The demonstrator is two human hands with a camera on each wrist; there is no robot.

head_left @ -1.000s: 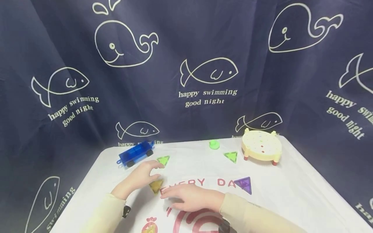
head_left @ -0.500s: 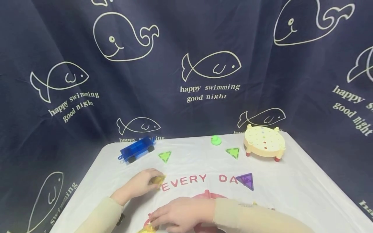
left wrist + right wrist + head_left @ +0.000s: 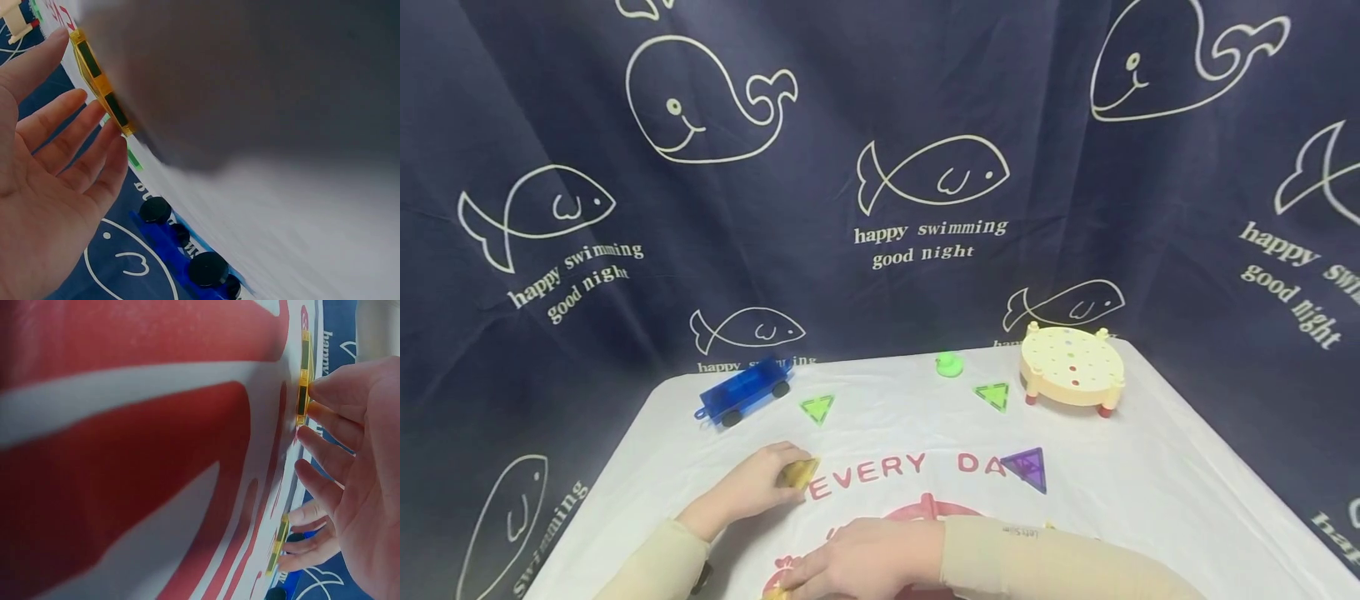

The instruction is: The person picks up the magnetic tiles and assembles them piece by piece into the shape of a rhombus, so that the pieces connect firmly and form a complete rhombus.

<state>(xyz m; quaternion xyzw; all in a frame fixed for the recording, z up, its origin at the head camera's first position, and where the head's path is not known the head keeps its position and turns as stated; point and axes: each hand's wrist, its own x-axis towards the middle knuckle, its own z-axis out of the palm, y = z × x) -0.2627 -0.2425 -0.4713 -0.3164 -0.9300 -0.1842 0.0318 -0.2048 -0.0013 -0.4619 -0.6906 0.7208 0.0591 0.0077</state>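
Note:
My left hand (image 3: 748,486) pinches a see-through yellow triangular magnetic tile (image 3: 802,473) left of the printed words. In the left wrist view, thumb and fingertips meet the edge of that tile (image 3: 100,81), which lies flat on the cloth. Nearer the front, my right hand (image 3: 872,557) has its fingertips on a second yellow magnetic tile (image 3: 777,593), mostly cut off by the frame edge. The right wrist view shows thumb and index finger gripping this tile (image 3: 304,378), its shape seen only edge-on.
Two green triangular tiles, one left (image 3: 817,408) and one right (image 3: 993,397), lie farther back. A purple triangular tile (image 3: 1028,469) is at right. Along the rear stand a blue toy wagon (image 3: 745,392), a green duck-like toy (image 3: 950,364) and a cream pegged stand (image 3: 1072,367).
My left hand has come down onto the yellow tile and taken hold of it. My right hand has moved toward the front edge, onto the second yellow tile.

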